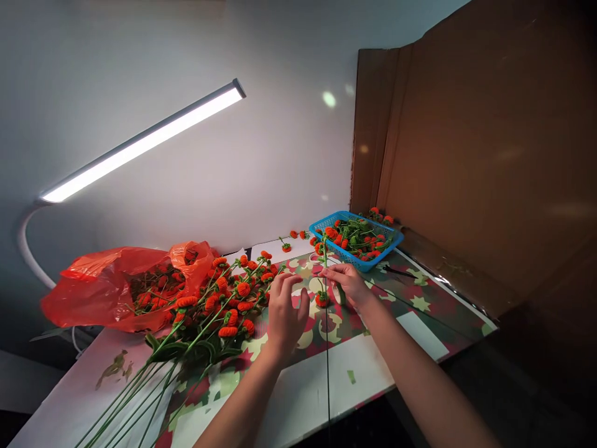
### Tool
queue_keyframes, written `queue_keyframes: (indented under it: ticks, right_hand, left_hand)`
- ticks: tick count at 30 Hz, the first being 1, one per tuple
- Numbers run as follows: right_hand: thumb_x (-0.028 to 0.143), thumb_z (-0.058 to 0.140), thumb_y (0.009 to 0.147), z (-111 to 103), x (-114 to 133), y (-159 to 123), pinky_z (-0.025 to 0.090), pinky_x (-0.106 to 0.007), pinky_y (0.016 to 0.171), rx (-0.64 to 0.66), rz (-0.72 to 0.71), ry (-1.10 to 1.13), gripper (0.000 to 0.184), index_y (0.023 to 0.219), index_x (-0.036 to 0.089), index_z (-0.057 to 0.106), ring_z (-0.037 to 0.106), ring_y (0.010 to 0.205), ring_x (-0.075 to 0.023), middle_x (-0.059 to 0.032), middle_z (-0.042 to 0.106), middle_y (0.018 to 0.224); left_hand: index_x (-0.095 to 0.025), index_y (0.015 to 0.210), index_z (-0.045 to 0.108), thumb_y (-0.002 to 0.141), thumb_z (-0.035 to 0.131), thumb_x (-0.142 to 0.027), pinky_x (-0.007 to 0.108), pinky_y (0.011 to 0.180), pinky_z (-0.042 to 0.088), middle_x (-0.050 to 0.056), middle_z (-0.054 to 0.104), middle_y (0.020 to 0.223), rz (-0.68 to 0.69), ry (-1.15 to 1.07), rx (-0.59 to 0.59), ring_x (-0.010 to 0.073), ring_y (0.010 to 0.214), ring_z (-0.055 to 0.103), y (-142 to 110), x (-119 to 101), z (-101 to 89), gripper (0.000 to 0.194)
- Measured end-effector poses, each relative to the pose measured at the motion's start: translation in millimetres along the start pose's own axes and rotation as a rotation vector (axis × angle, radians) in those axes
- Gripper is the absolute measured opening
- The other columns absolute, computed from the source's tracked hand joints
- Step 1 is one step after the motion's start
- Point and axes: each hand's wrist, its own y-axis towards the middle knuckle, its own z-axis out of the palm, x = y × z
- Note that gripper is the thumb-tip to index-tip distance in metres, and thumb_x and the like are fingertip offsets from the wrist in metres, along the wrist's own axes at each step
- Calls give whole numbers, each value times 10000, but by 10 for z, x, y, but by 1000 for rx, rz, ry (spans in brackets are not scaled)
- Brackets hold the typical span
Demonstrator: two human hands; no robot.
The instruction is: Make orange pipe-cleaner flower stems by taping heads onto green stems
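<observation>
My right hand pinches the green stem of an artificial flower stem, which stands upright with orange blooms near its top. A thin dark wire runs down from it toward the table's front edge. One orange bloom hangs on a side sprig just below my fingers. To the left of the stem, my left hand is raised with thumb and fingers apart, holding nothing that shows. Beside it lies a bundle of long-stemmed orange flowers, their stems pointing to the lower left.
A blue basket of orange flower sprigs stands at the back. On the left sits a red plastic bag with more flowers. A lit lamp overhangs that side. Cardboard walls the right. Loose blooms lie near the wall.
</observation>
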Motion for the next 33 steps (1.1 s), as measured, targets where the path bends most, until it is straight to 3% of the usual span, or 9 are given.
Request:
queue_keyframes:
  ticks: [4,8,12,16,20,29,33]
  right_hand:
    - [366,715,657,19,-2,-14,286,-249,499,3,-13,-17,231,572,154,683,368,473,-79,45,440,457]
    - [358,709,674,45,7,-20,301,-252,511,12,-55,-45,309,465,152,611,384,475,-81,42,434,442]
    - [388,707,678,77,48,-36,297,-239,479,0,-70,-31,341,463,149,596,368,454,-72,44,427,423]
    - [417,725,658,128,94,-100,351,-220,440,103,44,170,300,577,146,625,414,433,-75,40,478,460]
    - [394,721,678,161,123,-180,411,-221,442,230,184,347,294,587,149,586,488,441,-93,40,488,476]
    - [301,726,670,141,144,-208,337,-193,423,183,136,282,202,607,140,623,372,414,-54,62,429,442]
    - [280,713,636,103,122,-153,290,-195,409,92,87,289,163,590,161,611,335,420,-53,63,425,448]
  left_hand:
    - [-180,793,614,759,605,-351,249,511,446,40,637,708,-241,-278,239,158,581,590,-40,-207,89,174]
    - [-159,754,630,742,619,-362,230,463,421,29,636,656,-431,-473,189,134,500,574,-4,-309,204,204]
    - [-143,678,625,701,664,-341,211,454,410,-5,578,540,-510,-745,165,109,472,534,72,-292,234,203]
    - [-135,690,632,641,729,-325,148,398,344,-29,570,565,-644,-1088,126,32,412,437,59,-271,240,218]
    - [-132,651,608,548,799,-313,113,348,311,-49,543,529,-788,-1340,193,-5,350,383,22,-304,237,282]
    - [-143,724,609,650,740,-383,147,315,337,-48,516,523,-686,-1339,329,25,322,402,-74,-292,229,284]
    - [-161,821,618,775,590,-443,233,478,462,-1,572,611,-544,-1055,368,98,469,526,-55,-176,211,287]
